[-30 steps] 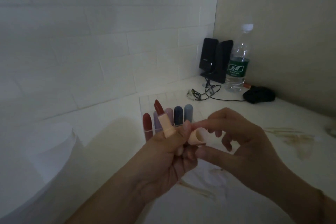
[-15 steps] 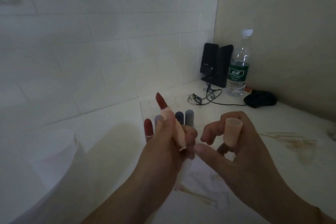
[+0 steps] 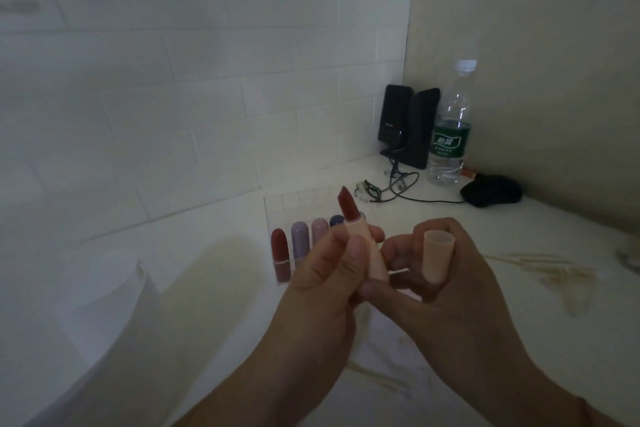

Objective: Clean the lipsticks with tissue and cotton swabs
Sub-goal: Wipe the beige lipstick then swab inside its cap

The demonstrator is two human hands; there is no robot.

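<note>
You hold the open lipstick (image 3: 360, 239) upright in front of you, above the table (image 3: 519, 253): a smooth peach plastic tube with a glossy dark-red bullet standing out of its top, cut to a slanted point. Your left hand (image 3: 322, 291) grips the tube, thumb laid along its front and fingers curled behind. Your right hand (image 3: 446, 291) holds the matching peach cap (image 3: 437, 257), a short tapered cylinder with its hollow mouth turned up, pinned against the curled fingers; its forefinger reaches across to touch the base of the tube. A thin white stick shows between your hands, too small to identify.

Just behind your left hand, a row of capped lipsticks (image 3: 300, 246) with rounded tops stands in a clear plastic holder (image 3: 294, 201): red, lilac, pink, then dark blue. Farther back in the corner sit a clear ribbed water bottle (image 3: 450, 135) with a green label, two matte black speakers (image 3: 408, 125) with tangled wires, and a dark soft lump.
</note>
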